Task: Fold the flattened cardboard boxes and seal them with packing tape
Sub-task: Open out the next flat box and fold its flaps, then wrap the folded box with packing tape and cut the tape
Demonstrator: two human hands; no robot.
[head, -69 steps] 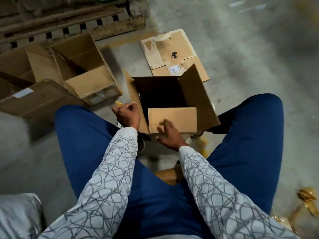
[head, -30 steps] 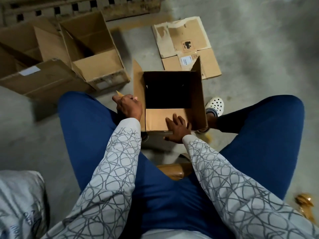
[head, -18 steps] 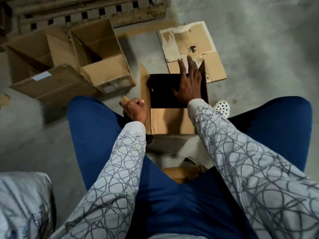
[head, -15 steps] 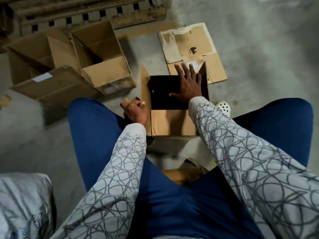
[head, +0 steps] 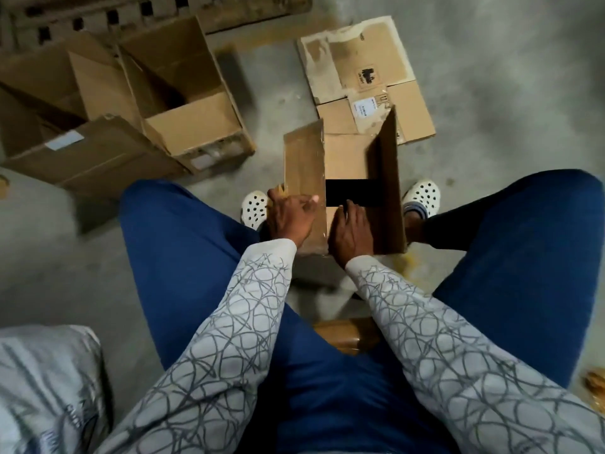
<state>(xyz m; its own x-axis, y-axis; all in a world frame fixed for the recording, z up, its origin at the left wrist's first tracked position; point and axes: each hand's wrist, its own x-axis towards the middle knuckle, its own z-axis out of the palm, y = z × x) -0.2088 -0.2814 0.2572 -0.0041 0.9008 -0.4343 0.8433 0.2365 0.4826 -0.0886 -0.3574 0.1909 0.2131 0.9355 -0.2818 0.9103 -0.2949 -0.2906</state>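
A brown cardboard box [head: 388, 204] stands open on the concrete floor between my feet. Its far flap [head: 347, 157] lies folded inward and its right flap [head: 389, 165] stands upright. The left flap [head: 304, 165] leans in over the opening, with clear tape shining on its outer face. My left hand [head: 291, 217] rests on that flap's near end, fingers curled round a small yellowish object [head: 279, 190]. My right hand [head: 352, 229] lies flat on the near flap inside the box, fingers straight. The box's dark inside shows between the flaps.
Two opened boxes [head: 183, 103] and a closed one [head: 91, 155] lie at the left. A flattened, torn carton [head: 363, 67] lies behind the box. A wooden pallet [head: 131, 11] runs along the top. A grey sack [head: 45, 385] sits at lower left, and a brown object [head: 343, 332] lies between my legs.
My right hand pulled back from the far side of the box to the near flap. The far flap is now folded in. My left hand has swung the left flap inward.
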